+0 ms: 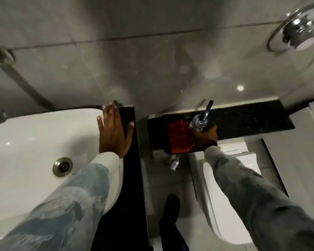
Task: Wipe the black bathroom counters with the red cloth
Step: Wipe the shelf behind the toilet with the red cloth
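Left hand [114, 129] is flat with fingers spread, palm down, half on the rim of the white sink [34, 142] and half on the black counter [130, 160] strip that runs along the sink's 3 o'clock side, gripping nothing. Right hand [206, 135] is reaching out to the other black ledge [252, 118] above the toilet [225, 205], fingers wrapped around a clear plastic bottle [198, 121] with something dark blue sticking up out of it at 12 o'clock, kinda blurry so can't tell what it is. The red cloth [179, 136] is lying on that ledge right at 9 o'clock of the right hand, touching it; honestly can't tell if the hand is also pinning the cloth's edge or just next to it. Sink drain [63, 166] sits at about 7 o'clock from the left hand. A dark shoe [171, 207] is down on the floor between sink unit and toilet. Chrome fixture [297, 28] up on the grey tiled wall at 1 o'clock.
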`<state>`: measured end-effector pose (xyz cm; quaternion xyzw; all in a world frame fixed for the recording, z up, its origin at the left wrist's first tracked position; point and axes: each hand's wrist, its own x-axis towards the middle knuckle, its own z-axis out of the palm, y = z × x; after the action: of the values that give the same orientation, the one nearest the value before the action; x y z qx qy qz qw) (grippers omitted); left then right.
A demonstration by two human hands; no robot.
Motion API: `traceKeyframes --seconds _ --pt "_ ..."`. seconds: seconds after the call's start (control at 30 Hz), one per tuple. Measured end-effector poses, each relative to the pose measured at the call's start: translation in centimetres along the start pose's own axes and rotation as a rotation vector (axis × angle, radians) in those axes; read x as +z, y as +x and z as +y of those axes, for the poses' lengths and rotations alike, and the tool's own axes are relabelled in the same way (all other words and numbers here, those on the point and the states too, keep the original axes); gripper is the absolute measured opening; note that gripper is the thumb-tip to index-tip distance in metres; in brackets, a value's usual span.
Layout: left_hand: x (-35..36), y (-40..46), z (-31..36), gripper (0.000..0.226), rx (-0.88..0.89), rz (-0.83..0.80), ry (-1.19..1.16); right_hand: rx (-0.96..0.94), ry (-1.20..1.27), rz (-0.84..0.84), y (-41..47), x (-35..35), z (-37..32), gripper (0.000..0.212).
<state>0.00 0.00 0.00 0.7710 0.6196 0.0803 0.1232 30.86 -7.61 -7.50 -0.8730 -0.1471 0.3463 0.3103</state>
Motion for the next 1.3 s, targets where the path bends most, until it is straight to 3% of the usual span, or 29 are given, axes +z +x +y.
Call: traceKeyframes --seconds 0.1,0.2,0.33,0.5,0.67,0.73,0.8,1.0,1.3 --pt "0.0 0.9 0.1 0.074 -0.011 0.023 0.090 -0.120 0.112 -0.018 2.7 -0.1 -1.4 0.086" --pt "0.2 0.8 0.1 0.073 -0.001 0.013 0.120 -0.198 0.062 -0.017 4.4 0.5 -2.5 0.074" --pt "0.2 1.0 -0.1 0.074 -0.001 0.022 0.158 -0.198 -0.033 -0.046 6.0 1.1 -4.1 0.035" --pt "-0.2 0.9 0.4 0.075 -0.007 0.003 0.159 -0.151 0.036 -0.011 4.8 -1.4 -5.2 0.033" --pt "-0.7 0.6 0.8 0.074 -0.016 0.006 0.127 -0.120 0.021 -0.287 1.5 -3.0 -4.2 0.052" --pt "-0.7 0.6 0.7 0.074 -0.025 -0.001 0.118 -0.060 0.012 -0.375 0.2 -2.2 -2.7 0.027" --pt "-0.7 0.5 0.6 0.075 -0.028 -0.001 0.111 -0.023 -0.026 -0.433 -1.4 -1.4 -1.0 0.017" --pt "-0.3 0.6 0.2 0.075 -0.027 -0.009 0.121 0.059 -0.340 -0.400 -3.6 0.7 2.6 0.065" --pt "-0.2 0.7 0.2 0.075 -0.016 0.001 0.120 0.089 -0.440 -0.368 -3.2 0.3 3.3 0.065"
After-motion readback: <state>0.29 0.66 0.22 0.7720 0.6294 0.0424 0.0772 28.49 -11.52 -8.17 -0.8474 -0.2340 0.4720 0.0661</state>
